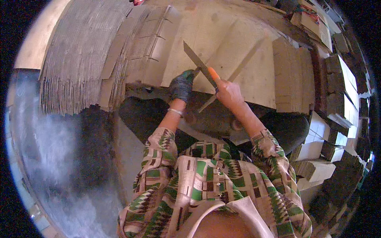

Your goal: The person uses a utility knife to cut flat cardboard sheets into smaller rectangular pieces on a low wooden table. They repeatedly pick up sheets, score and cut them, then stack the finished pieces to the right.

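Observation:
My right hand (229, 93) is bare and closed around a knife with an orange handle. Its long, flat, dark blade (195, 57) slants up and to the left over the board. My left hand (182, 85) wears a dark glove. Its fingers are curled beside the middle of the blade, and what they hold, if anything, is too small to make out. Under both hands lies a pale brown board (234, 47), with the shadow of the knife or arm across it. A thin pale strip (207, 104) shows below the board's near edge, between my wrists.
Tall stacks of flattened cardboard (81, 51) stand at the left, with a smaller bundle (149, 43) beside the board. Another cardboard stack (293, 75) borders the board on the right. More cartons (345, 91) are piled at the far right. Dark, dusty floor (59, 158) lies at the lower left.

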Tool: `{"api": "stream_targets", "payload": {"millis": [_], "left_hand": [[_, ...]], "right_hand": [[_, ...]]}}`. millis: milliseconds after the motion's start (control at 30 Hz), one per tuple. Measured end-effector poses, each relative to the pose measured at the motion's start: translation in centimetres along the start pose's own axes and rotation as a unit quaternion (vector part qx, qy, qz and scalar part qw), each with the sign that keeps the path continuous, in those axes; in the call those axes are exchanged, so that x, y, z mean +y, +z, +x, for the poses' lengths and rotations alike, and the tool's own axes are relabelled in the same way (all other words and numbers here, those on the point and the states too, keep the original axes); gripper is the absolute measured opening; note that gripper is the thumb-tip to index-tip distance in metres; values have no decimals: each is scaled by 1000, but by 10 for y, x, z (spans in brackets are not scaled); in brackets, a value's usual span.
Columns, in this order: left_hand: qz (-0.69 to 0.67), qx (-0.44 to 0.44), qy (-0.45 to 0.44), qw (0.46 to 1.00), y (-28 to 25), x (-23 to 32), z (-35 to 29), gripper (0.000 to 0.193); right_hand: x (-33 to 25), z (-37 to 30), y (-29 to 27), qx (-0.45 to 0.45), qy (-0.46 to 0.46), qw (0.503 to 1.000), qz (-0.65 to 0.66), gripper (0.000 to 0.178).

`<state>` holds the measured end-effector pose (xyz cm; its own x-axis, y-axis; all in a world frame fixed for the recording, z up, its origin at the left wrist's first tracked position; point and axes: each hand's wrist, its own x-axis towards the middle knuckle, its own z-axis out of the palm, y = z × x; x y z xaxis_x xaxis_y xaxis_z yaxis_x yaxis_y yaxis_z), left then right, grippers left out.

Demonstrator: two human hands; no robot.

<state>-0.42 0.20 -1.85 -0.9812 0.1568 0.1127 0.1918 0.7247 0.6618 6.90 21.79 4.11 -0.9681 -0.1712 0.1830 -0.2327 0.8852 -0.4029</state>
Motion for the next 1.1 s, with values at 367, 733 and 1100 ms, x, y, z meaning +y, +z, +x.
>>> {"api": "stream_targets", "payload": {"millis": [367,733,1100], "left_hand": [[60,14,-28,998,6,-18,-2,36],[53,78,45,995,-4,22,6,66],[352,9,209,912,15,13,78,44]], "right_hand": [[-16,1,-3,-46,13,998,-27,79],[3,-13,-29,-49,88,993,56,85],[41,-13,-16,-67,0,990,-124,55]]}}
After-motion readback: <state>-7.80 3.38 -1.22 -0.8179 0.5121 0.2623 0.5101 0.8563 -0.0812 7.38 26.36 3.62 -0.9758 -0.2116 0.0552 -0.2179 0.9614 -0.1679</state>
